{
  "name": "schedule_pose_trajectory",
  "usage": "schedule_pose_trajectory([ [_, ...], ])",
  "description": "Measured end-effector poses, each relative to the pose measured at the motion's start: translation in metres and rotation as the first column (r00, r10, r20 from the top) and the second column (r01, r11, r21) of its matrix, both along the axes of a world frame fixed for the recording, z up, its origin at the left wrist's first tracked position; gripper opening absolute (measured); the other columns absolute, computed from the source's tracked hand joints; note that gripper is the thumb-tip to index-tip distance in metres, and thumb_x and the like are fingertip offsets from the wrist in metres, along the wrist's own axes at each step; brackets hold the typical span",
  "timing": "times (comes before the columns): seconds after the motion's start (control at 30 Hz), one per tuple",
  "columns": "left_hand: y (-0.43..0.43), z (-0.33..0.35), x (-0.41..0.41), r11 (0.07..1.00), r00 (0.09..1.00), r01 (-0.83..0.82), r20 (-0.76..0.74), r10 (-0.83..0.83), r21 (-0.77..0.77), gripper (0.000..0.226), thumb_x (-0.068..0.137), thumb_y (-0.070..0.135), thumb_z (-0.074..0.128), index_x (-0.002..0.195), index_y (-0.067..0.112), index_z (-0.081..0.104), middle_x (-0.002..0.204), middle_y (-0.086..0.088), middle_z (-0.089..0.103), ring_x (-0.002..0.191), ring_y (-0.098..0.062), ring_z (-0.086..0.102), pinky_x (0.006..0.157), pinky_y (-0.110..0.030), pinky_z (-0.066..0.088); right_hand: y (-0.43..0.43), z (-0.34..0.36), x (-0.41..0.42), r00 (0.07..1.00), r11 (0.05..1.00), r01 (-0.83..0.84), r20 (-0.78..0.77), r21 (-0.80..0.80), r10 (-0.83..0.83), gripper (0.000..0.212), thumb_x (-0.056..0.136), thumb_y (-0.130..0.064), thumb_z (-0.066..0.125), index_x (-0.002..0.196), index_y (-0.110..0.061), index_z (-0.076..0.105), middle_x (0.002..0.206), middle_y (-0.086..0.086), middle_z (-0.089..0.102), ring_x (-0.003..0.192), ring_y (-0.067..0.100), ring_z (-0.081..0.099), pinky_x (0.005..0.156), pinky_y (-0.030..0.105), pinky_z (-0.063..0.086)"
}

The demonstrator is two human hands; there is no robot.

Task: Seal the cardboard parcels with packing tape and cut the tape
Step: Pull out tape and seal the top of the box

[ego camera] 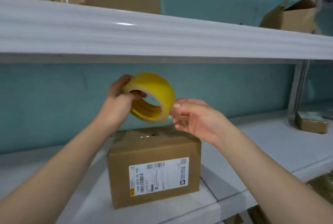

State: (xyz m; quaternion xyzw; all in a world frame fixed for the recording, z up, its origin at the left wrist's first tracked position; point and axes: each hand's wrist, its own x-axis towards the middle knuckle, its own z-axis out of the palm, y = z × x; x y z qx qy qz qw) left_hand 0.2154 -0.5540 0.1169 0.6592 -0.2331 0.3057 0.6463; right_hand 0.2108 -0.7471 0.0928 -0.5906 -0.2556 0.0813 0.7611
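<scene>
A brown cardboard parcel (155, 166) with a white shipping label on its front stands on the white shelf (270, 144). Its top flaps look closed, with a small gap at the middle. Above it, my left hand (119, 101) holds a yellow roll of packing tape (153, 95), fingers through the core. My right hand (191, 115) is at the roll's right side, thumb and fingers pinching the clear loose tape end there. No cutter is in view.
A white upper shelf edge (162, 36) runs across above my hands, with cardboard boxes (295, 16) on it. A small taped parcel (311, 122) sits at the far right by a metal upright (297, 88). A teal wall lies behind.
</scene>
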Motion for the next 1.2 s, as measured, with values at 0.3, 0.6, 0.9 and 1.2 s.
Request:
schedule_pose_trajectory([
  [0.3,-0.024,-0.006,-0.035,0.97,0.97,-0.241,-0.022,0.242,0.044,0.02,0.058,0.004,0.051,0.073,0.016,0.054,0.058,0.007,0.063,0.06,-0.003,0.06,0.055,-0.014,0.045,-0.022,0.005,0.004,0.989,0.99,0.026,0.147,-0.138,-0.006,0.015,0.08,0.009,0.061,0.083,-0.006,0.064,0.059,0.003,0.069,0.053,0.012,0.064,0.059,0.023,0.055],
  [0.6,-0.002,-0.01,-0.071,0.892,0.892,-0.441,-0.064,0.448,0.099,0.014,0.061,0.006,0.053,0.071,0.016,0.055,0.066,-0.005,0.059,0.069,-0.019,0.056,0.06,-0.025,0.044,-0.001,-0.003,-0.005,0.835,0.903,0.255,0.549,-0.345,-0.026,0.016,0.074,-0.007,0.071,0.07,-0.021,0.065,0.05,-0.011,0.063,0.047,0.007,0.056,0.053,0.021,0.048],
  [0.9,0.02,-0.004,-0.092,0.864,0.866,-0.49,-0.051,0.498,0.115,0.014,0.051,0.006,0.05,0.065,0.007,0.05,0.07,-0.015,0.051,0.07,-0.025,0.048,0.065,-0.036,0.038,0.012,0.014,-0.026,0.879,0.944,0.018,0.455,-0.328,0.142,0.029,0.08,0.009,0.064,0.073,-0.01,0.042,0.051,0.01,0.06,0.04,0.018,0.057,0.041,0.027,0.051],
  [1.2,0.039,-0.007,-0.089,0.914,0.919,-0.387,-0.034,0.394,0.125,0.014,0.045,0.002,0.05,0.058,0.008,0.052,0.059,-0.014,0.051,0.059,-0.026,0.049,0.056,-0.032,0.039,0.012,0.007,-0.026,0.865,0.935,-0.07,0.445,-0.349,0.231,0.036,0.082,0.011,0.058,0.069,-0.012,0.034,0.05,-0.001,0.054,0.046,0.02,0.041,0.047,0.027,0.037],
])
